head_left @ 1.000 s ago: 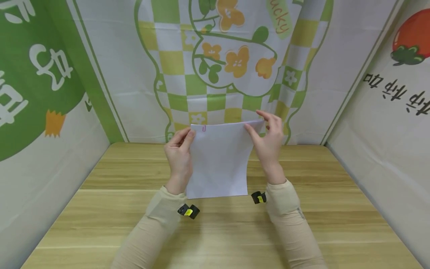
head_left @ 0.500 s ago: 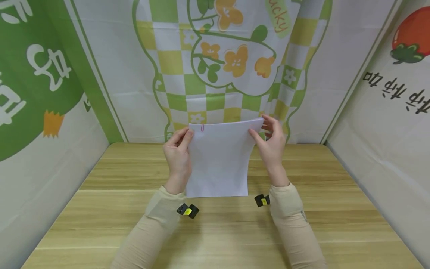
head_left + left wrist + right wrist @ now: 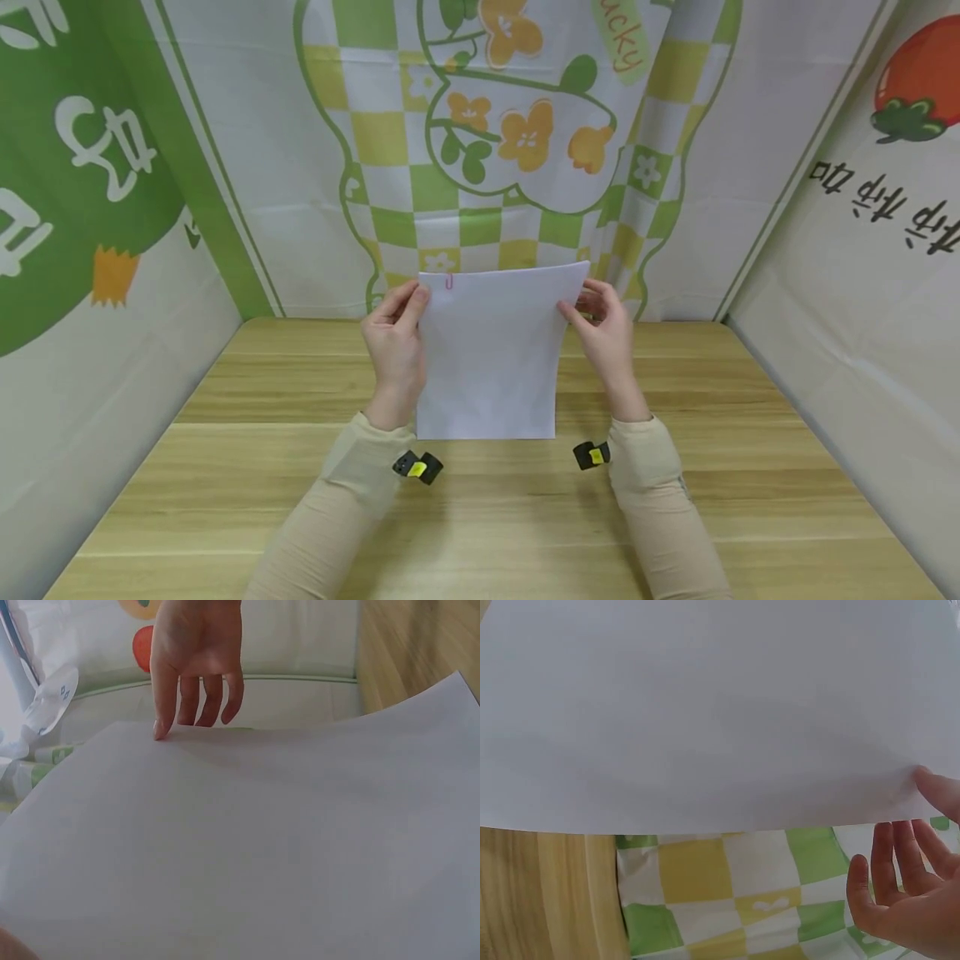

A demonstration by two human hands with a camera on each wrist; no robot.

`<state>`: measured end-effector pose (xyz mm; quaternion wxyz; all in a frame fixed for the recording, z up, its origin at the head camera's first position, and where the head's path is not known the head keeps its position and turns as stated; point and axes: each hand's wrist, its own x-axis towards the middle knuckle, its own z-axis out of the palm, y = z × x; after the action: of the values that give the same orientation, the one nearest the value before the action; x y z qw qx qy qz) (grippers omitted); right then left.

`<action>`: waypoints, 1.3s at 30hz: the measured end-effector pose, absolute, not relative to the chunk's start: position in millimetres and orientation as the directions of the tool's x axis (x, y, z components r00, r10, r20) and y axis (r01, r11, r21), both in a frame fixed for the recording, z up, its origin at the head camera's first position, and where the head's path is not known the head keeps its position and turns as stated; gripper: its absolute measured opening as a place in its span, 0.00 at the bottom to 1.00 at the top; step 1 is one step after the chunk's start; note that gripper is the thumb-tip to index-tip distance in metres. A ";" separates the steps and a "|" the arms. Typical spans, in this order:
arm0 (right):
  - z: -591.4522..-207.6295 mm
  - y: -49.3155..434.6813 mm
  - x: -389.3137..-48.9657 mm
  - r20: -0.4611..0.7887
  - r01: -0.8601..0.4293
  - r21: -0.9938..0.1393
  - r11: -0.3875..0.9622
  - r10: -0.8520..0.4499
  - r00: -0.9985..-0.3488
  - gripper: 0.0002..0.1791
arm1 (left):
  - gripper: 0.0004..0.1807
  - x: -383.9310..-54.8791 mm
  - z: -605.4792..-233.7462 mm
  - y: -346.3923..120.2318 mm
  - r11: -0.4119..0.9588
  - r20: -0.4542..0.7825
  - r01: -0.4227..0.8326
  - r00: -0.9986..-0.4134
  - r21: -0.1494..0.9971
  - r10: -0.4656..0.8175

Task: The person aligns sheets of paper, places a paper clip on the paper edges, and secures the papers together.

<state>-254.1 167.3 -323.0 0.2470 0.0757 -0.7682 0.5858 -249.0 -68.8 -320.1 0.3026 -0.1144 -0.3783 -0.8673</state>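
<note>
A stack of white paper point(image 3: 491, 354) is held upright over the table in the head view, its blank face toward me. Near its top left corner sits a pink paper clip point(image 3: 449, 282). My left hand point(image 3: 395, 346) pinches that corner, thumb in front and fingers behind. On the other side my right hand point(image 3: 606, 337) pinches the right edge below the top corner, the thumb on the front face and the fingertips hidden behind. The left wrist view shows the right hand point(image 3: 196, 667) at the far edge of the paper point(image 3: 262, 840). The right wrist view has its thumb pressing the sheet point(image 3: 705, 720).
The wooden table point(image 3: 480, 533) spans the front. A curtain point(image 3: 517, 225) with green and yellow checks hangs behind it, and printed cloth walls stand at left point(image 3: 217, 275) and right point(image 3: 832, 317). Each wrist wears a small black camera.
My right hand has slid down from the paper's top right corner along the right edge. The top right corner now stands free above it. My left hand has stayed almost in place.
</note>
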 end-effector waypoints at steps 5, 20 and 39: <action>-344.5 178.5 -270.3 0.444 -0.390 -0.860 0.330 0.105 -0.890 0.19 | 0.16 -250.9 -320.1 -69.5 -0.542 0.405 0.601 -0.798 0.586 -0.446; -365.0 188.3 -275.5 0.336 -0.336 -0.849 0.407 -0.072 -0.939 0.16 | 0.16 -254.8 -318.0 -72.0 -0.548 0.378 0.589 -0.806 0.593 -0.456; -366.2 182.8 -274.9 0.250 -0.236 -0.943 0.233 0.030 -0.968 0.16 | 0.05 -271.3 -332.4 -72.7 -0.394 0.395 0.586 -0.791 0.708 -0.467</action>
<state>-274.9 182.8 -366.2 0.1082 0.0661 -0.7777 0.6158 -271.3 -72.7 -332.4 0.3163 -0.0662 -0.4507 -0.8322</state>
